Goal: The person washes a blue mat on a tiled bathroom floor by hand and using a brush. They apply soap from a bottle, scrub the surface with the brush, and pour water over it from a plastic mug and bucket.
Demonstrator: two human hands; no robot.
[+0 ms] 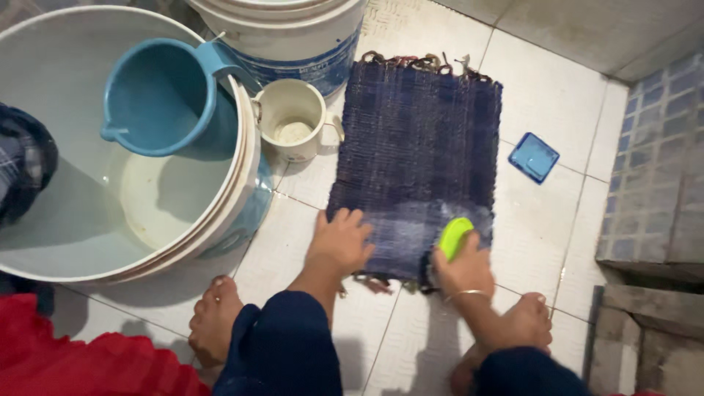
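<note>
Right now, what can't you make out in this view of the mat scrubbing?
- Green brush: bristles hidden under it and the right hand.
- Mat: near edge covered by the left hand and the right hand.
- Large basin: cut off by the left edge.
- White cup: pale contents too small to tell.
- Bucket: top cut off.

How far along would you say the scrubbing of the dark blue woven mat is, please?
Done: pale suds cover only the near edge of the dark blue woven mat. In hand: the right hand grips a lime-green brush there, while the left hand presses the mat flat. Left: the far part, up to the fringe, shows no lather.
</note>
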